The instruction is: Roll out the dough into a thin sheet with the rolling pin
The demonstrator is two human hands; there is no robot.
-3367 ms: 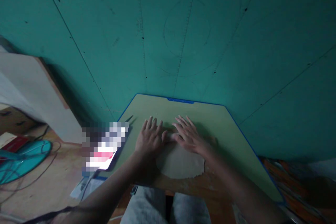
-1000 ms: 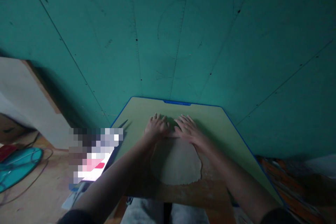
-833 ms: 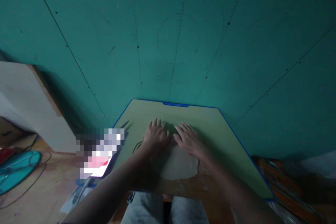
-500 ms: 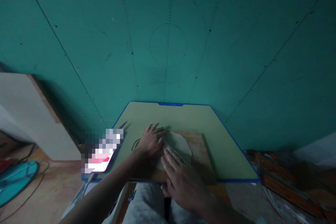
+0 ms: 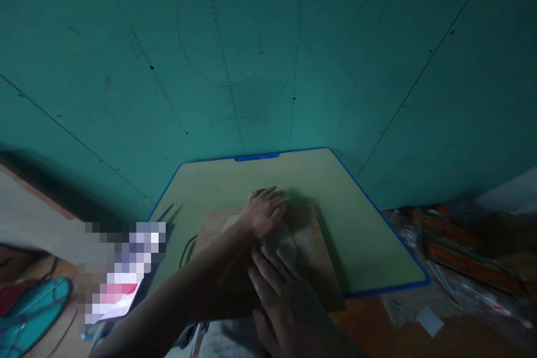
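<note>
On a wooden board [image 5: 319,260] lies a thin, flat, pale sheet [image 5: 286,241] with a rounded edge; it looks like rolled dough or clay, though I cannot tell which. My left hand [image 5: 265,213] is over the far part of the sheet, fingers stretched out to the right, holding nothing. Nearer to me, my right hand [image 5: 279,288] rests with extended fingers at the sheet's near side, fingertips close to my left wrist. Both hands and the left forearm hide much of the sheet.
The board sits on a pale table [image 5: 356,235] with a blue rim against a green wall [image 5: 335,67]. A pixelated bright screen [image 5: 121,285] stands at the table's left edge, beside a thin dark pointed thing [image 5: 166,211]. Orange items in clear plastic [image 5: 465,257] lie right of the table.
The view has tilted and shifted. My left hand has moved rightward across the sheet, uncovering its left part. My right hand stays at the near side, fingers still extended.
</note>
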